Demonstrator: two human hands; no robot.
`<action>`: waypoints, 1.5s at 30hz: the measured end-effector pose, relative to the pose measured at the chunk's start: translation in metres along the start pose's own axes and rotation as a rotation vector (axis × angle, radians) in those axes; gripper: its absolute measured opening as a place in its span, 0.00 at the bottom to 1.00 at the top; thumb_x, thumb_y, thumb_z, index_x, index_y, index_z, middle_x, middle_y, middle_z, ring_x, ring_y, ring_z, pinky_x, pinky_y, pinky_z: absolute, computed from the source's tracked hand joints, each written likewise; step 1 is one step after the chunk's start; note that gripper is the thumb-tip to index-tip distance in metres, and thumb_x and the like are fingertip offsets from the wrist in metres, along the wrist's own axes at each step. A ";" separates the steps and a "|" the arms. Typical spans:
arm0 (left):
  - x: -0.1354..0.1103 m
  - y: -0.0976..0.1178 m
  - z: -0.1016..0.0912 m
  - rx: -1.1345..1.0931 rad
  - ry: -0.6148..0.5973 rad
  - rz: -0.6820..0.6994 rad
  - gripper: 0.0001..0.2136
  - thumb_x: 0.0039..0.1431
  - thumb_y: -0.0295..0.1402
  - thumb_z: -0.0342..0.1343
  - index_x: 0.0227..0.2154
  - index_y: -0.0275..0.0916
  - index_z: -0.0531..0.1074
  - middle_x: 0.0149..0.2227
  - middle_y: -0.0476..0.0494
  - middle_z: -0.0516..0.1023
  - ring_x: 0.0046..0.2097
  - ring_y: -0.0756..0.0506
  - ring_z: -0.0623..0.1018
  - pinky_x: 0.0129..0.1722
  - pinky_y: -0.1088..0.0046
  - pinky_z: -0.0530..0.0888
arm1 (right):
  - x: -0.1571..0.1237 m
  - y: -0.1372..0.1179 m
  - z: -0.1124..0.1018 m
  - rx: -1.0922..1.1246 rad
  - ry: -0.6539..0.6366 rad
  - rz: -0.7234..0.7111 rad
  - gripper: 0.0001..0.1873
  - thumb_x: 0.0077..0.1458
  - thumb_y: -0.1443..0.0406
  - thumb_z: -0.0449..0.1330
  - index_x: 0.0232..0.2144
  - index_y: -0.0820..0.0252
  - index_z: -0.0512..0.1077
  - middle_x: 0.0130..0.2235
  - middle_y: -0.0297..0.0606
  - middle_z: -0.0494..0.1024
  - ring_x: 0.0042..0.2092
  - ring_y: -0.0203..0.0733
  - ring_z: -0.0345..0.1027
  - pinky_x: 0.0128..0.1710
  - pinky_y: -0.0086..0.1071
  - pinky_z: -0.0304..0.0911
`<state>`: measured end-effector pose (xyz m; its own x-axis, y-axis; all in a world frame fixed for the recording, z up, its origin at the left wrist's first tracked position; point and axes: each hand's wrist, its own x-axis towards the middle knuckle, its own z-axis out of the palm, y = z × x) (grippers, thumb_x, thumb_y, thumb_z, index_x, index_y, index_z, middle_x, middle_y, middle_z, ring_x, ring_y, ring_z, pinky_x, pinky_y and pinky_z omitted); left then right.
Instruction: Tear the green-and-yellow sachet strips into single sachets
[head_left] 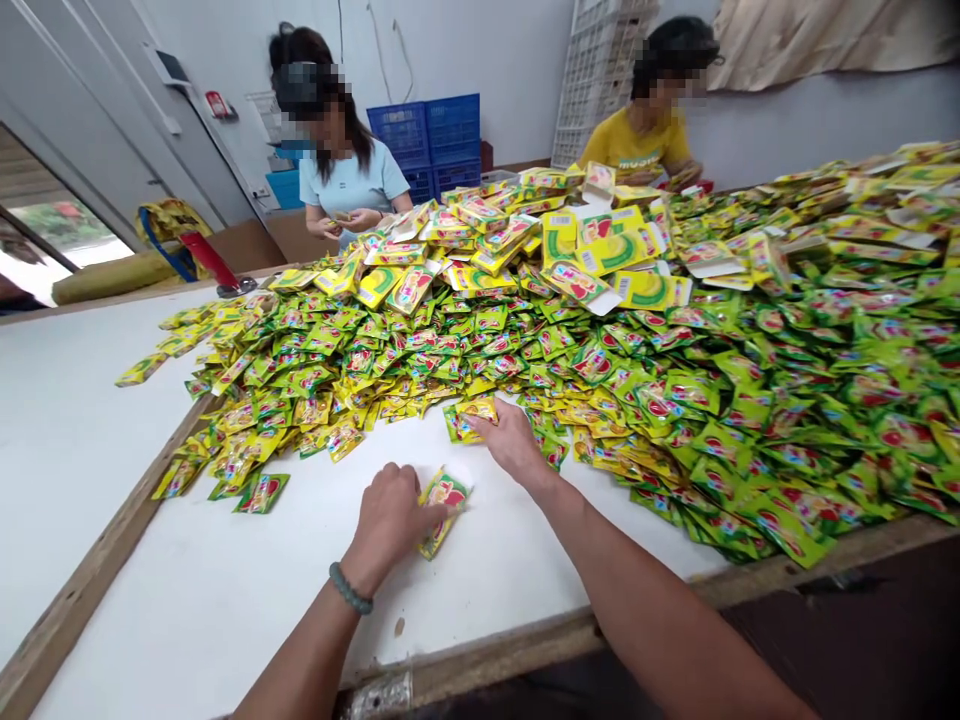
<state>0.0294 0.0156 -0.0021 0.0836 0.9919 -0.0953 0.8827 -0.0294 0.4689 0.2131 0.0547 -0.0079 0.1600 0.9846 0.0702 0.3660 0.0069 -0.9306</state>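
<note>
From the head camera, the left hand (386,520), with a green bead bracelet (349,588), is half closed over a small bunch of yellow-green foil sachets (442,510) on the white table (225,590); whether it grips them is hidden. The right hand (514,442) is open, fingertips (480,422) resting on sachets at the edge of the large heap (600,380). Across the heap, a person in a pale blue T-shirt (352,180) holds a sachet; another person wears a yellow T-shirt (637,145).

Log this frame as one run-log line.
left hand: touching printed sachets | right hand: touching sachet pile edge | surface: white table
</note>
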 end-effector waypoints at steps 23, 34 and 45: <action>0.009 -0.005 -0.001 -1.186 -0.255 -0.114 0.16 0.39 0.36 0.68 0.32 0.36 0.75 0.29 0.46 0.80 0.26 0.50 0.76 0.26 0.77 0.71 | -0.001 -0.001 -0.007 0.167 -0.277 -0.150 0.13 0.48 0.58 0.60 0.35 0.60 0.75 0.32 0.33 0.76 0.35 0.39 0.67 0.34 0.29 0.61; 0.007 -0.001 -0.004 -1.332 -0.229 -0.176 0.16 0.41 0.37 0.67 0.32 0.34 0.75 0.28 0.44 0.81 0.26 0.50 0.77 0.26 0.78 0.71 | -0.005 -0.004 -0.004 -0.041 -0.170 -0.195 0.10 0.47 0.58 0.62 0.28 0.59 0.74 0.26 0.31 0.73 0.30 0.36 0.61 0.29 0.27 0.53; 0.005 -0.003 -0.006 -1.419 -0.360 -0.159 0.25 0.40 0.33 0.68 0.45 0.37 0.72 0.36 0.40 0.80 0.31 0.48 0.79 0.32 0.76 0.72 | -0.011 -0.012 -0.005 0.133 -0.342 -0.201 0.13 0.49 0.57 0.60 0.27 0.61 0.75 0.27 0.33 0.73 0.31 0.36 0.63 0.30 0.27 0.57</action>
<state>0.0249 0.0218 0.0015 0.3266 0.8836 -0.3354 -0.2719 0.4278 0.8620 0.2115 0.0425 0.0042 -0.2245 0.9624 0.1529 0.2333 0.2055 -0.9505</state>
